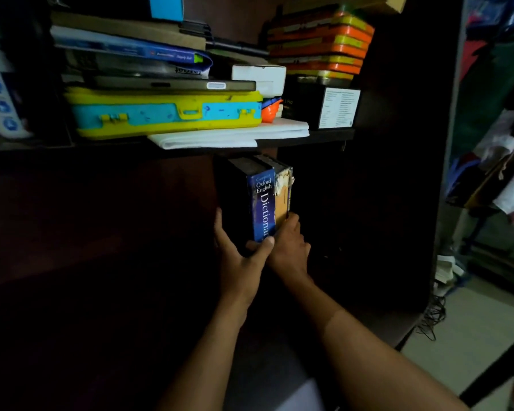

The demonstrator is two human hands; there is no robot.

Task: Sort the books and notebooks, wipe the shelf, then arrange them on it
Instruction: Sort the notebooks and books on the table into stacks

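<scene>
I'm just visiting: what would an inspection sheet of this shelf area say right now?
Surface: lower shelf very dark, condition unclear.
Job's things: blue dictionary upright, worn book beside it.
Clutter: upper shelf holds yellow case, tablet, folded white cloth, orange stack, black box.
Grippers: left hand and right hand grip the books' lower ends.
Cables: dark tangle on floor, right.
Surroundings: hanging clothes at right.

Upper shelf (324, 134): folded white cloth (235, 136), black box (318, 106)
</scene>
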